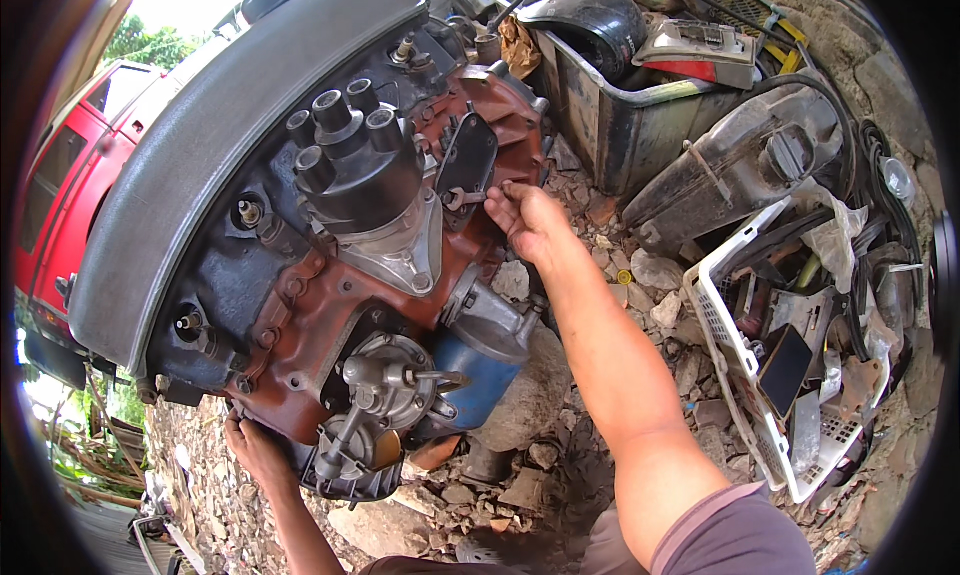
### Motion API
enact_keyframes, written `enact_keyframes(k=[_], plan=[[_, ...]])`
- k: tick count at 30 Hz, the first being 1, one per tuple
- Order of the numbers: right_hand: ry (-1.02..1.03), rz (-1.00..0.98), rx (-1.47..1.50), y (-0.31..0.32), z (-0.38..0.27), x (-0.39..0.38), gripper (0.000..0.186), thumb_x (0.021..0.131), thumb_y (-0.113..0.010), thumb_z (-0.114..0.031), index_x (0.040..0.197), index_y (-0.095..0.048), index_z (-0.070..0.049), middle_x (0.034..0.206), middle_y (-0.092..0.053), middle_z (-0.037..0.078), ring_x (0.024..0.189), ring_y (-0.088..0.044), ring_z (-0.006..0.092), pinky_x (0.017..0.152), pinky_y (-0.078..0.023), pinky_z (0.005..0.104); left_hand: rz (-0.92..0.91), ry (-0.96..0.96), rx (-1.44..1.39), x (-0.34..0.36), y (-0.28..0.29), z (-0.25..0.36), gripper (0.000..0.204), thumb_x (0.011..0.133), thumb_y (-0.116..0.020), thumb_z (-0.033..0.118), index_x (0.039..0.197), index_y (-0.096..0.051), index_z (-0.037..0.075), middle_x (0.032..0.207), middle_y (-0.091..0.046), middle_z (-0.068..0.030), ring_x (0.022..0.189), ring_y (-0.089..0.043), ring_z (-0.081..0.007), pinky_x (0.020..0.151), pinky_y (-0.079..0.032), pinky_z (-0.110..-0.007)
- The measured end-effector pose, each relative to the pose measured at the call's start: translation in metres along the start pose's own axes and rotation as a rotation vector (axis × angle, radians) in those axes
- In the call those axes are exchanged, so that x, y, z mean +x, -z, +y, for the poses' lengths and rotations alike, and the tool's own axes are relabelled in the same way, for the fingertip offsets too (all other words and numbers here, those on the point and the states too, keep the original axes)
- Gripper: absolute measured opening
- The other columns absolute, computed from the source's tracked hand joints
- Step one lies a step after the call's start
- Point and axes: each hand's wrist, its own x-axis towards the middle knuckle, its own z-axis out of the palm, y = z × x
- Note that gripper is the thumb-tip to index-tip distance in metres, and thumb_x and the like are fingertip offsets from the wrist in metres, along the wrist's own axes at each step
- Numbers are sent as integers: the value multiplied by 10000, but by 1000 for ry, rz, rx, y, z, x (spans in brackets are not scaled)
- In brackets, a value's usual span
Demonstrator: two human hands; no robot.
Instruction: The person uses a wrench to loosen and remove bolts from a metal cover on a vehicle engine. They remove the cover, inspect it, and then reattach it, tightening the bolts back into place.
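Observation:
A large engine block [360, 292], reddish brown with a dark cylinder head, fills the middle. My right hand [525, 218] pinches a small open-end wrench [462, 199]. Its jaw lies at the lower edge of a black cover plate [468, 155], around a bolt as far as I can see. Left of the plate is the black distributor cap [345, 155] with several towers. Down at the block's lower left edge, my left hand [262, 455] is curled against the engine, some fingers hidden. Near it sit a metal fuel pump [385, 380] and a blue oil filter [478, 370].
A long grey valve cover [240, 145] tops the engine. At right are a dark bin [640, 135] of parts, a grimy tank [745, 165] and a white crate [735, 325] with a phone [785, 363]. Rubble [660, 305] covers the ground. A red vehicle [75, 185] stands far left.

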Motion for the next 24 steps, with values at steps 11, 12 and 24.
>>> enact_keyframes(k=[11,12,24], plan=[[-51,2,-49,10,-5,-9,215,937,-500,-17,1115,-498,104,1015,-577,201,854,-671,269,727,-628,389,22,-39,83,1,-4,-8,458,902,-364,220,1221,-525,-67,1236,-500,-287,1153,-454,-387,1009,-316,-432],[-58,0,-49,10,-4,-7,212,936,-501,-16,1111,-500,103,1006,-580,198,849,-672,270,727,-628,391,18,-42,91,1,-4,-8,460,905,-364,222,1228,-523,-64,1247,-497,-286,1163,-450,-387,1014,-314,-433],[-62,76,67,0,12,-18,140,923,-499,1,1029,-504,91,956,-581,161,823,-671,259,701,-634,392,-63,-77,325,1,1,-1,446,931,-375,219,1246,-518,-62,1281,-487,-268,1203,-434,-391,1037,-312,-439]])
